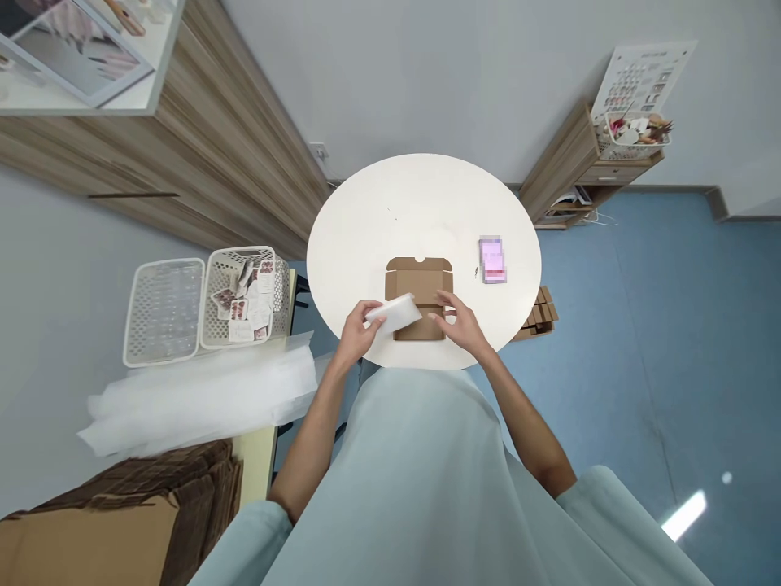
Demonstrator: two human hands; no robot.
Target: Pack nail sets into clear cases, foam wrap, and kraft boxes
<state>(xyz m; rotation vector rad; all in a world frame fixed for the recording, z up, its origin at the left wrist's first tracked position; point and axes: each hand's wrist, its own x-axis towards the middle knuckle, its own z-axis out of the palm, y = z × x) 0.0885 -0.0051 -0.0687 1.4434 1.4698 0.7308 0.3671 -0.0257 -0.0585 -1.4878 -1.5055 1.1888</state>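
In my left hand (359, 328) is a small flat bundle wrapped in white translucent packing film (395, 314), pinched at its left end between thumb and fingers. It is held over the left part of an unfolded brown cardboard box (420, 285), which lies on the round white table (421, 203) with its lid flap up toward the wall. My right hand (459, 321) is at the box's right side, fingers apart, with nothing held. Whether its fingertips touch the cardboard I cannot tell.
A pink-screened phone-like item (492, 260) lies on the table's right. On a side table at left are a perforated white basket of small cards (241, 301), a second white basket (164, 313), a white film roll (207, 395) and stacked flat cardboard (122, 521). Small brown boxes (540, 313) sit beyond the table's right edge.
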